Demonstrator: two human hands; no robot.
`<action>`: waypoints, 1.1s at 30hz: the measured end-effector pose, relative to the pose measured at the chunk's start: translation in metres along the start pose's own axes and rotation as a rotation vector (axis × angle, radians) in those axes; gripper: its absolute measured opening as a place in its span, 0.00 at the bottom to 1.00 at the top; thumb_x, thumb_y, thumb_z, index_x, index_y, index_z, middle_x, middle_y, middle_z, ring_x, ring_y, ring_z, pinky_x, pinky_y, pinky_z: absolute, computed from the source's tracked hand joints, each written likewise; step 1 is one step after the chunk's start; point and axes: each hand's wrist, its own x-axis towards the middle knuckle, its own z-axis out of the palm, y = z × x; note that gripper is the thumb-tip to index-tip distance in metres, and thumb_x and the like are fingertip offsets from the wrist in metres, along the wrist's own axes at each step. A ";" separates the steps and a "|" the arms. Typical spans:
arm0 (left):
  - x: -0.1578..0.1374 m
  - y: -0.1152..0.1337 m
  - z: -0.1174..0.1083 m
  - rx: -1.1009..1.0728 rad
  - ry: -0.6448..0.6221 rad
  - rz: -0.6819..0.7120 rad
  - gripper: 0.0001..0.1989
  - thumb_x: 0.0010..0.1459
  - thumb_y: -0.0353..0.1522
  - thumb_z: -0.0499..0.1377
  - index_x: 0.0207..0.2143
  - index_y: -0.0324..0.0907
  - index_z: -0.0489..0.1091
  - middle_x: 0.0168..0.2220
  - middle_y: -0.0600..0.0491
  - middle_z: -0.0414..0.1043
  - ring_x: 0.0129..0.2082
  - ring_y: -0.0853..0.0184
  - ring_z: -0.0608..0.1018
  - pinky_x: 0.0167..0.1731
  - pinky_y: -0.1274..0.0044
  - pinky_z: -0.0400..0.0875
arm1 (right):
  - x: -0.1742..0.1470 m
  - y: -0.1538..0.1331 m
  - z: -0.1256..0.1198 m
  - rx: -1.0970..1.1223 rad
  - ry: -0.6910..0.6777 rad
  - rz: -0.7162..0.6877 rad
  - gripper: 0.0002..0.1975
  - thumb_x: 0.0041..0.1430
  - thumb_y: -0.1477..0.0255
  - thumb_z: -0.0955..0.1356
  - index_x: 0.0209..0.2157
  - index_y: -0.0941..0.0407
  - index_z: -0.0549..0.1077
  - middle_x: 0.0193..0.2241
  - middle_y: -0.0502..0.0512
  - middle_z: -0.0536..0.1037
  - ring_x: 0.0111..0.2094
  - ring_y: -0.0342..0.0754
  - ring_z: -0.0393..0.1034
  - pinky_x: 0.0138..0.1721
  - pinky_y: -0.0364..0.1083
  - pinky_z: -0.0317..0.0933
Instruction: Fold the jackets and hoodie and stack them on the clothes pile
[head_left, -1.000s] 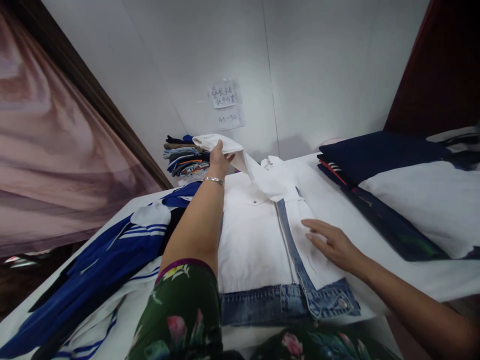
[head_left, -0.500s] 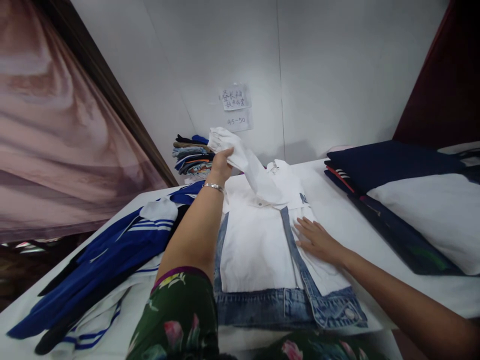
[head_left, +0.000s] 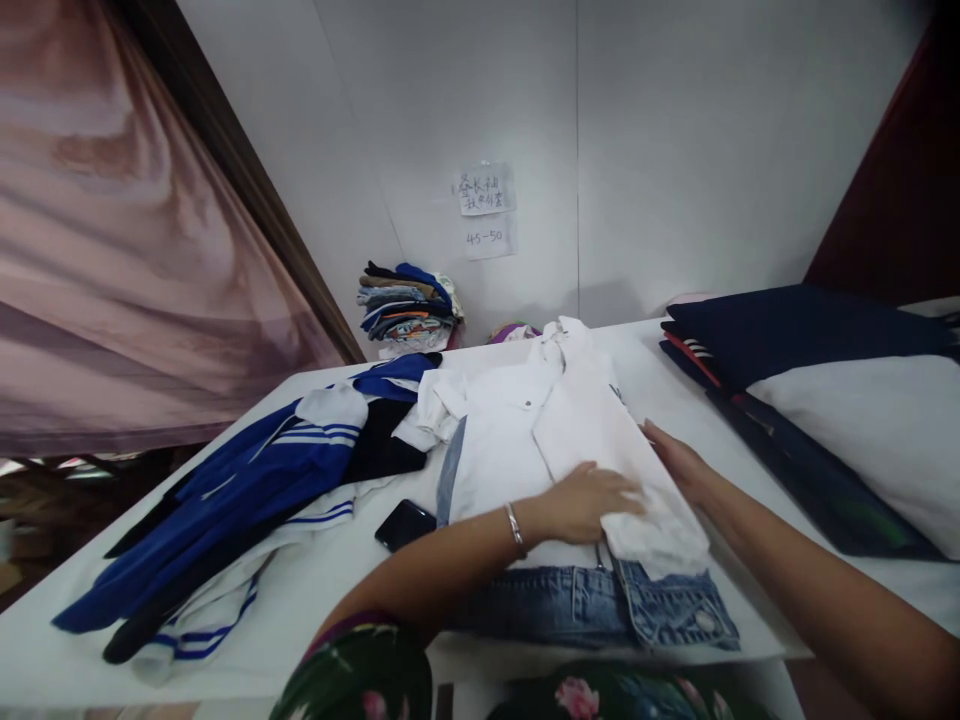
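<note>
The white jacket (head_left: pixel 501 480) lies front up on the table (head_left: pixel 337 640), in front of the person, its collar toward the wall (head_left: pixel 675 150) and its denim hem (head_left: pixel 544 600) toward the person. The left hand (head_left: pixel 589 503) is palm down on the jacket, beside a cuff (head_left: pixel 652 545) laid across the front; its fingers are stretched out and slightly parted, a little blurred. The right hand (head_left: pixel 679 465) is at the jacket's side edge, fingertips at the cloth; whether they pinch it I cannot tell.

Two paper sheets are on the wall. The upper sheet (head_left: pixel 486 190) has two handwritten lines: the first reads "叠长袖", the second seems to read "秋冬外套". The lower sheet (head_left: pixel 491 238) reads "45-50". On the jacket, a small dark mark (head_left: pixel 616 393) near the right side is too small to read. The metal button (head_left: pixel 705 620) on the hem shows no legible lettering.

A black phone (head_left: pixel 405 525) lies just beside the jacket, its screen dark. Farther left is a blue jacket (head_left: pixel 247 500) with white stripes and no readable label. A stack of folded clothes (head_left: pixel 409 310) is near the wall; a dark blue pile (head_left: pixel 810 330) is to the right. The green patch (head_left: pixel 892 528) low on that pile is too blurred to make out.
</note>
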 end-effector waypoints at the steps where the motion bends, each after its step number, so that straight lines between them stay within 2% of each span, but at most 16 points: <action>1: -0.002 0.001 0.018 0.052 -0.042 -0.020 0.21 0.60 0.35 0.54 0.56 0.46 0.64 0.62 0.48 0.60 0.62 0.57 0.62 0.60 0.55 0.49 | -0.002 -0.002 0.001 0.036 -0.021 0.064 0.24 0.58 0.58 0.66 0.50 0.59 0.71 0.41 0.64 0.80 0.43 0.58 0.76 0.47 0.56 0.69; 2: -0.004 0.000 0.031 0.084 -0.054 -0.041 0.21 0.61 0.36 0.53 0.57 0.46 0.63 0.63 0.48 0.59 0.62 0.57 0.61 0.60 0.54 0.49 | -0.005 -0.003 0.002 0.070 -0.033 0.112 0.23 0.58 0.61 0.66 0.51 0.59 0.70 0.41 0.64 0.80 0.41 0.58 0.76 0.45 0.56 0.70; 4: -0.008 -0.002 0.044 0.122 -0.041 -0.060 0.22 0.62 0.39 0.52 0.58 0.47 0.62 0.63 0.49 0.59 0.63 0.57 0.60 0.61 0.55 0.48 | -0.007 -0.003 0.004 0.104 -0.031 0.140 0.23 0.56 0.67 0.68 0.54 0.58 0.67 0.41 0.62 0.80 0.39 0.57 0.77 0.42 0.56 0.71; 9: -0.018 -0.007 0.034 0.201 0.020 -0.035 0.23 0.62 0.40 0.52 0.58 0.47 0.61 0.64 0.49 0.58 0.65 0.58 0.55 0.63 0.56 0.42 | 0.002 -0.007 0.005 -0.011 0.035 0.045 0.29 0.50 0.72 0.72 0.55 0.56 0.65 0.40 0.61 0.80 0.36 0.56 0.77 0.37 0.54 0.72; 14: -0.030 -0.015 0.039 0.191 -0.006 -0.124 0.24 0.60 0.38 0.52 0.59 0.49 0.60 0.63 0.50 0.60 0.64 0.56 0.57 0.62 0.55 0.43 | 0.027 -0.015 -0.003 -0.377 0.148 -0.022 0.36 0.46 0.74 0.71 0.59 0.59 0.61 0.36 0.56 0.80 0.36 0.51 0.75 0.37 0.48 0.70; 18: -0.039 -0.015 0.040 0.098 -0.044 -0.154 0.33 0.52 0.32 0.57 0.62 0.50 0.56 0.65 0.52 0.55 0.66 0.55 0.54 0.62 0.54 0.41 | 0.037 -0.022 -0.013 -0.559 0.122 0.027 0.38 0.37 0.80 0.72 0.55 0.55 0.68 0.24 0.48 0.78 0.24 0.48 0.71 0.24 0.44 0.66; 21: -0.042 -0.009 0.023 -0.034 -0.109 -0.187 0.35 0.51 0.34 0.58 0.63 0.49 0.56 0.67 0.50 0.50 0.67 0.52 0.50 0.62 0.52 0.40 | 0.042 -0.030 -0.020 -0.809 0.115 0.068 0.34 0.36 0.80 0.73 0.51 0.53 0.72 0.20 0.48 0.75 0.20 0.48 0.69 0.21 0.44 0.64; 24: -0.036 -0.003 -0.001 -0.285 -0.139 -0.153 0.35 0.55 0.39 0.57 0.64 0.48 0.53 0.67 0.50 0.49 0.68 0.56 0.50 0.63 0.58 0.46 | 0.059 -0.044 -0.024 -0.900 0.176 0.018 0.30 0.38 0.77 0.74 0.49 0.55 0.73 0.25 0.53 0.77 0.27 0.52 0.72 0.27 0.46 0.66; 27: -0.019 0.000 -0.008 -0.372 0.009 -0.212 0.28 0.63 0.43 0.49 0.63 0.49 0.55 0.66 0.52 0.52 0.67 0.61 0.52 0.63 0.62 0.47 | 0.089 -0.065 -0.021 -0.816 0.255 -0.094 0.32 0.45 0.70 0.74 0.55 0.55 0.69 0.41 0.59 0.78 0.42 0.53 0.72 0.39 0.45 0.67; 30: 0.000 0.003 0.011 -0.257 0.069 -0.317 0.29 0.63 0.51 0.47 0.61 0.47 0.59 0.65 0.47 0.54 0.66 0.56 0.55 0.62 0.55 0.45 | 0.123 -0.086 -0.014 -0.690 0.293 -0.137 0.31 0.56 0.61 0.69 0.59 0.56 0.62 0.51 0.61 0.73 0.49 0.51 0.69 0.43 0.44 0.66; 33: 0.008 0.003 0.042 -0.142 0.084 -0.285 0.33 0.60 0.55 0.48 0.61 0.46 0.59 0.64 0.45 0.57 0.65 0.53 0.56 0.62 0.51 0.42 | 0.153 -0.099 -0.007 -0.570 0.303 -0.106 0.27 0.63 0.55 0.60 0.57 0.57 0.63 0.47 0.63 0.76 0.42 0.49 0.73 0.39 0.45 0.67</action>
